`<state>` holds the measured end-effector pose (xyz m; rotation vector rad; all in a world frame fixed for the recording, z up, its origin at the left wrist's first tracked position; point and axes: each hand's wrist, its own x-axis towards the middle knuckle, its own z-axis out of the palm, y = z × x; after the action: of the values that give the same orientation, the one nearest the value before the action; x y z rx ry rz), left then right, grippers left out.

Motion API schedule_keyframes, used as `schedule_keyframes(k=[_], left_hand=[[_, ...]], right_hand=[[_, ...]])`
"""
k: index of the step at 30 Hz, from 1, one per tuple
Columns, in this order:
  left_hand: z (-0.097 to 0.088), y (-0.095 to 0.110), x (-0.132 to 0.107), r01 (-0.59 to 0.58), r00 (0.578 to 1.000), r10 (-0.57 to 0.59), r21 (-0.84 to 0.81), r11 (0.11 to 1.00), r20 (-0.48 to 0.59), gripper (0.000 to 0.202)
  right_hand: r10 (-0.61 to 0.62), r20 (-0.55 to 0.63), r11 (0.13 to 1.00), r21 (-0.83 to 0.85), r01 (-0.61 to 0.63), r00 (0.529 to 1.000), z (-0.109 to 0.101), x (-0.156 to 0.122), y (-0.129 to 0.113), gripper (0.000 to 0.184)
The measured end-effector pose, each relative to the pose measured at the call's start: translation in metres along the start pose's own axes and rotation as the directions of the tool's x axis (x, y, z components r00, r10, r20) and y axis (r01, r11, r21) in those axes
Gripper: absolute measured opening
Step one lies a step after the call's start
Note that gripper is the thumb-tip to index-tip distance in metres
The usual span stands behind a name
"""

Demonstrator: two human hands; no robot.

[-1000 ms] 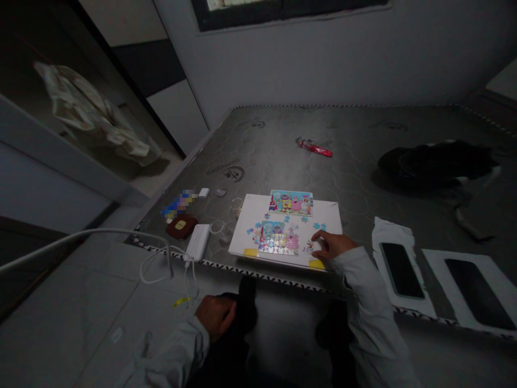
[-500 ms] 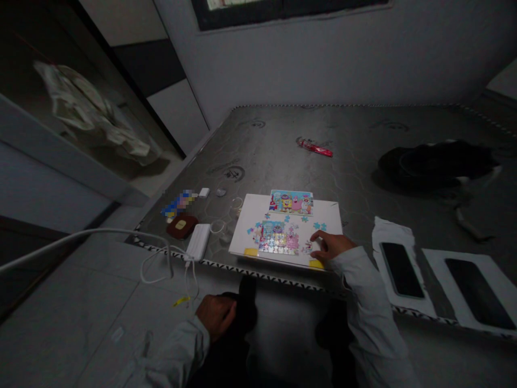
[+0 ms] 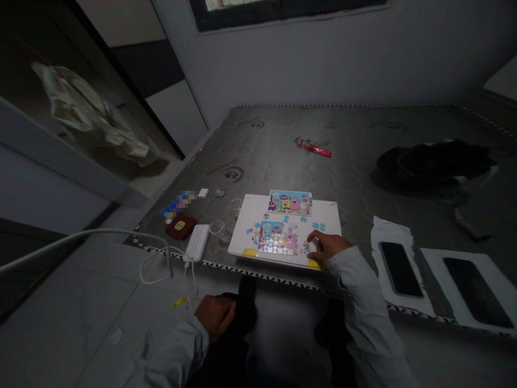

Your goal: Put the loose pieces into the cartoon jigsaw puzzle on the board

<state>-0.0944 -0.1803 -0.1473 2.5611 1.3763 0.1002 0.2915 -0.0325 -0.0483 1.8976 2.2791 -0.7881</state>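
A white board [image 3: 327, 214] lies near the front edge of a bare grey mattress [image 3: 343, 134]. On it sits a partly joined colourful jigsaw [image 3: 277, 237] with loose blue pieces [image 3: 319, 226] around it and a cartoon reference picture [image 3: 291, 202] at its far edge. My right hand [image 3: 327, 246] rests on the board's near right part, fingers curled on a puzzle piece beside the jigsaw. My left hand [image 3: 216, 317] lies low on my dark lap, fingers curled; what it holds, if anything, is hidden.
Left of the board are a white power adapter [image 3: 197, 241] with cables, a dark red round case [image 3: 180, 226] and small white items. Two dark phones [image 3: 398, 268] lie on white paper at the right. A red packet [image 3: 314, 147] and black clothing [image 3: 436, 161] lie farther back.
My right hand has slid slightly left along the board toward the jigsaw. My left hand has stayed on my lap.
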Motion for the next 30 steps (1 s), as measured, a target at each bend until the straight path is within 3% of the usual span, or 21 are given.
schedule_keyframes(k=[20, 30], left_hand=[[0.002, 0.0, -0.001, 0.008, 1.0, -0.008, 0.01, 1.0, -0.003, 0.045], [0.001, 0.002, 0.0, 0.018, 1.0, -0.018, 0.014, 1.0, 0.01, 0.042]], right_hand=[[0.003, 0.035, 0.997, -0.075, -0.001, 0.999, -0.003, -0.003, -0.011, 0.047], [-0.019, 0.041, 0.993, -0.12, 0.023, 0.999, -0.002, -0.001, -0.014, 0.037]])
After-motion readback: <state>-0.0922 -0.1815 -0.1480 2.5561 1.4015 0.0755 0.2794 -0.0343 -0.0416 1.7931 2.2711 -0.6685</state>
